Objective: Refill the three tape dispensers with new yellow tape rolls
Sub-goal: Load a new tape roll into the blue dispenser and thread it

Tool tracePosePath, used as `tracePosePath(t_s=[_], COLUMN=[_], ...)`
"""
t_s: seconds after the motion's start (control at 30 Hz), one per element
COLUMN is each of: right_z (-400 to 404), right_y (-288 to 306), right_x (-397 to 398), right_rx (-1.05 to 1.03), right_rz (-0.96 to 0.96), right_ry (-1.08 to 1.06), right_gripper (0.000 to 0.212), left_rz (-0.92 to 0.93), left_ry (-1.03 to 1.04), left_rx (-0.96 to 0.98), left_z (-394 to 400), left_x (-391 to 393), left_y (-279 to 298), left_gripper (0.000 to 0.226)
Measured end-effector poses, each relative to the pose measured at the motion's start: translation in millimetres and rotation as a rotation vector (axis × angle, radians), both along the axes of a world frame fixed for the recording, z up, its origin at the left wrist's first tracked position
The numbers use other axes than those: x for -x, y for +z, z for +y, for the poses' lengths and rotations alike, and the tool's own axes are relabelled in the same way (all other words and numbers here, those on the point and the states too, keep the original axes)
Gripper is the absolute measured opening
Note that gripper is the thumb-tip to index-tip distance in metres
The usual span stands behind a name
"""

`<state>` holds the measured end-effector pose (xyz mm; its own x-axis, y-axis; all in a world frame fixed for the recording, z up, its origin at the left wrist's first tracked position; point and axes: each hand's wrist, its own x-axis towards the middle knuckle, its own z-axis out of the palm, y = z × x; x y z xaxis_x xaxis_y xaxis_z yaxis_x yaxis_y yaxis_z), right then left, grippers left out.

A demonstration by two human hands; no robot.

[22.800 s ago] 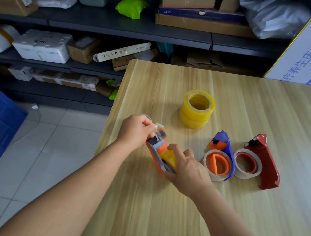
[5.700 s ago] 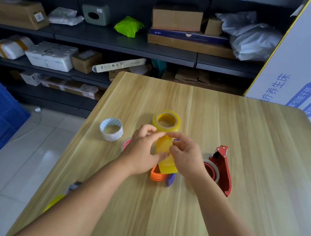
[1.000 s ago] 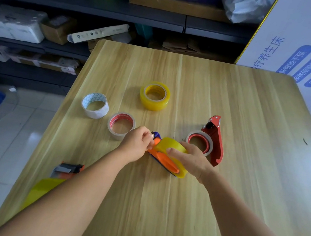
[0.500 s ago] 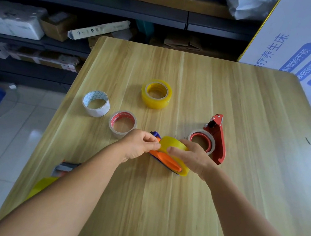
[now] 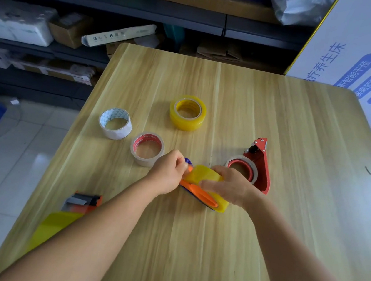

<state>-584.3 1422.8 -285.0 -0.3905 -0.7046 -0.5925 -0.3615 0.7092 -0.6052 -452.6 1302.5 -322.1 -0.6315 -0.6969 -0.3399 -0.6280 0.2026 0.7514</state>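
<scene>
Left arm: bare forearm enters from 7 o'clock and runs up toward the centre of the view.
Left hand point(image 5: 168, 173): fingers curled tight, knuckles up, fingertips pinched together at its 3 o'clock side, at the front end of the blue and orange tape dispenser point(image 5: 198, 193).
Right arm: bare forearm enters from 5 o'clock and angles up toward 11 o'clock.
Right hand point(image 5: 231, 187): back of hand up, fingers curved over the top of the yellow tape roll point(image 5: 208, 177) seated on that dispenser, gripping it.
Spacing: hands near each other, the left at 9 o'clock of the right, not touching.
</scene>
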Motion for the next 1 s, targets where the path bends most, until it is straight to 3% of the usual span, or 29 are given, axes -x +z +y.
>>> tracePosePath(t_s=[0.13,0.17,0.3,0.4,0.6,0.7,0.93,1.0], right_z=[-14,-17,-13,-3,5,5,3,2], right_y=[10,9,5,3,8,11,26,29], right_x=[-12,-16,-21,-22,-27,-31,-36,-36], right_rx=[-0.059,-0.069,-0.056,0.031,0.209,0.288,0.359,0.388], right_rz=[0.279,0.330,0.415,0.396,0.446,0.469,0.451,0.450], right_ry=[0.174,0.202,0.168,0.116,0.018,-0.028,-0.014,-0.013], right_gripper=[0.090,0.093,0.055,0.042,0.046,0.055,0.048,0.049], left_rz=[0.055,0.046,0.044,0.070,0.124,0.168,0.114,0.151], left_ry=[-0.036,-0.044,-0.058,-0.126,-0.210,-0.138,0.078,0.175], left_rx=[0.000,0.008,-0.039,-0.122,-0.181,-0.154,0.206,0.212], left_z=[6,7,8,7,4,5,8,7], left_x=[9,11,10,5,0,3,10,12], left_y=[9,11,16,23,40,43,60,64], left_gripper=[0.016,0.020,0.023,0.022,0.020,0.019,0.018,0.021])
